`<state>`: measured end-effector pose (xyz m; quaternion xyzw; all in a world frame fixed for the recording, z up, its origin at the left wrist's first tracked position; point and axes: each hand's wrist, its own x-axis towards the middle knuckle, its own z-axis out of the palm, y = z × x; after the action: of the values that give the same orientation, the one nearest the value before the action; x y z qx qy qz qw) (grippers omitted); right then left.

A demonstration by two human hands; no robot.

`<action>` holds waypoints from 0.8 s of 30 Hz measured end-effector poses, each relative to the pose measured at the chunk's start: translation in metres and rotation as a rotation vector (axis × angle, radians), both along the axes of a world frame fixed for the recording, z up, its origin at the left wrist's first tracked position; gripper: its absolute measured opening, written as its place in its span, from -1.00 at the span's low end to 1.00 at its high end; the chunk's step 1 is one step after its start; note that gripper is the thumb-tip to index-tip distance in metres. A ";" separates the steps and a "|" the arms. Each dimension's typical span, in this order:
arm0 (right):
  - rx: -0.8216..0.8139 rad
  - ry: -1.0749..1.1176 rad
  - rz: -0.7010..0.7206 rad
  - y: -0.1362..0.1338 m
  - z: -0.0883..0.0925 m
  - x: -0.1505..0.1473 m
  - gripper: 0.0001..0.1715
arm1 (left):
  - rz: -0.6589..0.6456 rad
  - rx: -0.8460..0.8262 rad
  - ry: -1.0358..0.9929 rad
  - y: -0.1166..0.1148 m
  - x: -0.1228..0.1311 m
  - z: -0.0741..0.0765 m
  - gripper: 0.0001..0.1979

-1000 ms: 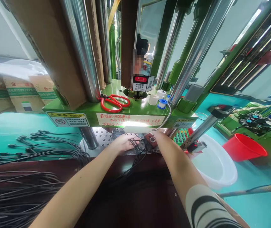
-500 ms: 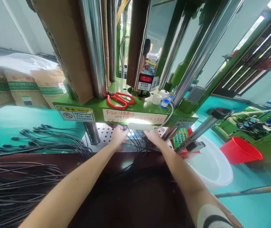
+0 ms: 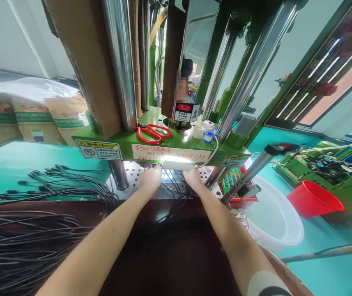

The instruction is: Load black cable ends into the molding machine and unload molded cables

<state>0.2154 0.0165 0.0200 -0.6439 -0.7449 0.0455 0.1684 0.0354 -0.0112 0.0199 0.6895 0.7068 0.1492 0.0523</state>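
Observation:
Both my arms reach forward under the green platen (image 3: 160,152) of a vertical press. My left hand (image 3: 150,179) and my right hand (image 3: 193,180) rest side by side on the perforated metal plate (image 3: 134,176), where several thin black cables (image 3: 176,193) run between them. The fingertips of both hands go out of sight beneath a small white lamp (image 3: 177,165), so their grip is hidden.
Red scissors (image 3: 151,132) and small tape rolls (image 3: 208,133) lie on the platen among chrome columns (image 3: 122,74). Black cable bundles (image 3: 40,197) spread at left. A white basin (image 3: 274,218), a red bucket (image 3: 313,199) and a green keypad (image 3: 229,181) stand at right. Sacks (image 3: 31,121) stand at left.
Both hands have pushed further in under the platen. The right hand left the small brown part by the keypad and came in beside the left hand. The camera tilted slightly.

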 end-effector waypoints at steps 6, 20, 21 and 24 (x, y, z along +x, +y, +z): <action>-0.019 -0.114 0.065 -0.005 0.022 -0.003 -0.63 | 0.032 0.086 0.052 -0.007 0.006 0.010 -0.64; -0.001 -0.283 0.160 -0.010 0.020 -0.026 -0.63 | 0.045 0.110 0.004 -0.009 0.026 0.005 -0.68; -0.001 -0.285 0.157 -0.010 0.020 -0.026 -0.63 | 0.044 0.116 0.000 -0.008 0.026 0.004 -0.67; -0.006 -0.287 0.157 -0.011 0.019 -0.025 -0.65 | 0.036 0.136 -0.006 -0.007 0.026 0.004 -0.67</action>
<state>0.1902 0.0056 0.0390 -0.5842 -0.8092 -0.0315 0.0543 0.0613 -0.0183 0.0237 0.6782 0.7072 0.1998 0.0047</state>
